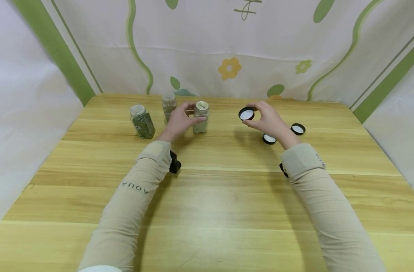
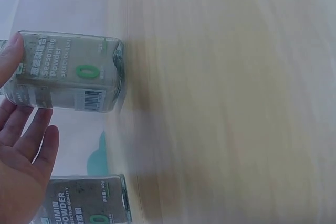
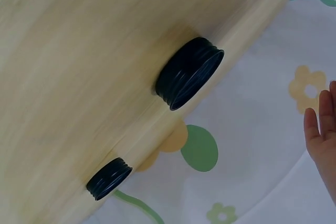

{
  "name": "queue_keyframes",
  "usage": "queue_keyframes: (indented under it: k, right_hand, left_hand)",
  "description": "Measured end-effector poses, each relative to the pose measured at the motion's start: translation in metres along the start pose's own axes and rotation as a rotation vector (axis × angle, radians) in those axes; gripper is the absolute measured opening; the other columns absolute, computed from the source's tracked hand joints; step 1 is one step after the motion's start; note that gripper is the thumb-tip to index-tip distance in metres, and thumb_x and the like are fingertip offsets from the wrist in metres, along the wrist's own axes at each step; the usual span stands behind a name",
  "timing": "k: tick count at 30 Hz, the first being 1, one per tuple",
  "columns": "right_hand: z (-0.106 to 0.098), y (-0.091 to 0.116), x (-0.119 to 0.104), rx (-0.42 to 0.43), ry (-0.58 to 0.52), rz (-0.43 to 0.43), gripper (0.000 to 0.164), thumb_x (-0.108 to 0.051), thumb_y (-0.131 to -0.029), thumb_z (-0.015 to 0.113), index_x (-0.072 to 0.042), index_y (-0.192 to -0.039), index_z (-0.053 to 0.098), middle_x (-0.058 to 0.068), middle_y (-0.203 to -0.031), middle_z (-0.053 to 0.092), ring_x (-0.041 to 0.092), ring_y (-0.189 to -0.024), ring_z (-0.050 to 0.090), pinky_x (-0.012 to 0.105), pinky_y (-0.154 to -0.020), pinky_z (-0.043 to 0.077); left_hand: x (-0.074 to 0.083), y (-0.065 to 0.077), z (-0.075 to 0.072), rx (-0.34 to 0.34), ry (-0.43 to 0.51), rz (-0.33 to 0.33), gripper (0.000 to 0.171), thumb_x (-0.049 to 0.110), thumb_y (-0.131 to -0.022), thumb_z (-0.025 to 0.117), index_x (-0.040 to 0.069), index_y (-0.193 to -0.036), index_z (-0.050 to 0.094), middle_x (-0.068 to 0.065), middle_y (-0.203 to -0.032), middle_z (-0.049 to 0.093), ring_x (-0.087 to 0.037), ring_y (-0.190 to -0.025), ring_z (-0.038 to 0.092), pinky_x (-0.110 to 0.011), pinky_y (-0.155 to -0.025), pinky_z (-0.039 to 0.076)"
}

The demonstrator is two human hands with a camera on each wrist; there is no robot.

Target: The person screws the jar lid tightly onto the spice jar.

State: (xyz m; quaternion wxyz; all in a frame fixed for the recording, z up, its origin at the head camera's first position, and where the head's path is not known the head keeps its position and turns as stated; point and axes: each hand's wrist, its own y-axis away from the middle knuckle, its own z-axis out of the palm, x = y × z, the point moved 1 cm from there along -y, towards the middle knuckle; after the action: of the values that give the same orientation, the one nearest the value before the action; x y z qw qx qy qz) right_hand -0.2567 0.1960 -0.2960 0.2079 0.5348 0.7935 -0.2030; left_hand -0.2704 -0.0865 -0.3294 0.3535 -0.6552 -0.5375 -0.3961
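My left hand [image 1: 181, 120] grips a glass jar [image 1: 200, 124] by its upper part, thumb on the near side. The jar stands upright and uncapped, a pale seal with a slit over its mouth. In the left wrist view its label reads "Seasoning Powder". Between thumb and fingers, my right hand [image 1: 266, 120] pinches a black lid [image 1: 246, 114], its white inside facing me, above the table. Behind my left hand stands a jar labelled as cumin powder [image 2: 86, 203]. Farther left is a jar of green herbs [image 1: 143, 124]. Both are uncapped.
Two more black lids lie white side up on the wooden table [image 1: 213, 204]: one lid [image 1: 269, 139] below my right hand, another lid [image 1: 298, 129] farther right. A white curtain [image 1: 193, 37] with printed flowers and leaves hangs along the table's far edge.
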Motion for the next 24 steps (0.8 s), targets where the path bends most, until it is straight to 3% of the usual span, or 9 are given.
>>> queue_keyframes:
  k: [14, 24]
  right_hand:
    - [0.001, 0.000, -0.008, -0.010, 0.017, -0.006, 0.060, -0.021, -0.090, 0.065, -0.002, -0.142, 0.042, 0.022, -0.129, 0.047, 0.036, -0.121, 0.046, 0.054, -0.105, 0.036]
    - [0.001, -0.002, -0.010, 0.000, -0.023, 0.028, 0.063, -0.020, -0.090, 0.065, 0.003, -0.142, 0.036, 0.023, -0.137, 0.045, 0.036, -0.128, 0.042, 0.051, -0.111, 0.032]
  left_hand:
    - [0.004, 0.004, 0.007, 0.001, 0.035, 0.004, 0.063, 0.029, -0.083, 0.076, 0.012, -0.136, 0.047, -0.007, -0.136, 0.052, -0.025, -0.127, 0.050, -0.041, -0.100, 0.048]
    - [0.009, 0.006, 0.013, -0.005, 0.053, 0.021, 0.061, 0.027, -0.082, 0.077, 0.013, -0.135, 0.051, -0.007, -0.131, 0.057, -0.024, -0.122, 0.054, -0.040, -0.098, 0.049]
